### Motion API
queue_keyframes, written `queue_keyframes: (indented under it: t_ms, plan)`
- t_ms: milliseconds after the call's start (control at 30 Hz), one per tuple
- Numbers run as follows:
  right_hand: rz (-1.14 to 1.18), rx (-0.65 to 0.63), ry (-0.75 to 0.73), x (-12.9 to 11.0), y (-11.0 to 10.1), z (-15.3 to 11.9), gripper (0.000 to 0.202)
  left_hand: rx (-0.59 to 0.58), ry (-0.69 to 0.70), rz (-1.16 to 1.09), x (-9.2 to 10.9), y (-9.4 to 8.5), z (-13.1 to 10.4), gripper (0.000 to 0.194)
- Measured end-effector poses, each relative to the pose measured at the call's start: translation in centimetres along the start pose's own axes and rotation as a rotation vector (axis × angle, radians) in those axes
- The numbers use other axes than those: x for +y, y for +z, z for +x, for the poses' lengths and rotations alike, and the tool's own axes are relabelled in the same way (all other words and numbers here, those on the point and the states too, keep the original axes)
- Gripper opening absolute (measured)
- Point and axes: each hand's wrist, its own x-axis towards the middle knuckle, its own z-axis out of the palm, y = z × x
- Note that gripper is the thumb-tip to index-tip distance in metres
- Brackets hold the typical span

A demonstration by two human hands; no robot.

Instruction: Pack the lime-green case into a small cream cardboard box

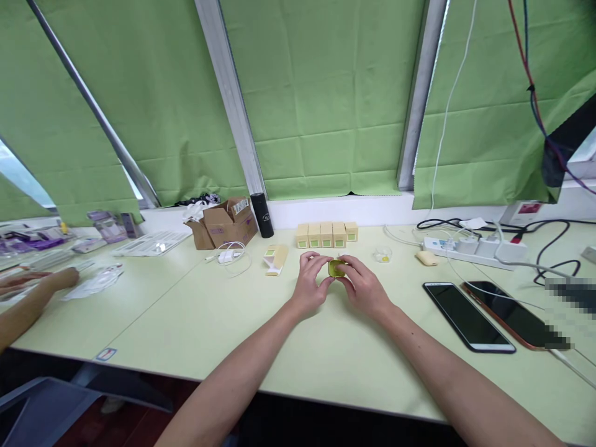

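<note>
My left hand (311,284) and my right hand (365,288) meet over the table, both closed on a small green rounded-square piece (336,268). Fingertips and thumbs grip its edges from either side, covering parts of it; its exact kind cannot be made out. Just beyond my hands stands a row of several small tan boxes (326,236) with green labels. Left of them lies a similar tan box (276,259) with a white flap showing. To the right of my right hand is a small clear plastic piece (382,254) with a yellow spot.
Two phones (468,316) lie at the right, below a white power strip (475,251) with cables. A tan pouch-like item (427,258) sits nearby. Back left are an opened carton (228,223), a black bottle (262,215) and a white charger (230,255). Another person's arm (40,304) reaches in far left.
</note>
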Motion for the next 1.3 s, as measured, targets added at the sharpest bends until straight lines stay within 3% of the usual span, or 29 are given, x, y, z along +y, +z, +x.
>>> queue_keyframes:
  t_ms: [800, 1033, 1300]
  plan:
    - [0.006, -0.054, 0.034, -0.24, 0.27, 0.08, 0.034, 0.017, 0.019, 0.015, 0.07, -0.11, 0.01, 0.039]
    - [0.124, 0.003, 0.122, -0.15, 0.11, -0.03, 0.031, -0.003, -0.009, -0.015, 0.18, -0.22, 0.00, 0.049]
    - [0.204, 0.092, 0.203, -0.33, 0.19, 0.42, 0.023, 0.029, -0.009, 0.020, -0.04, -0.38, 0.03, 0.039]
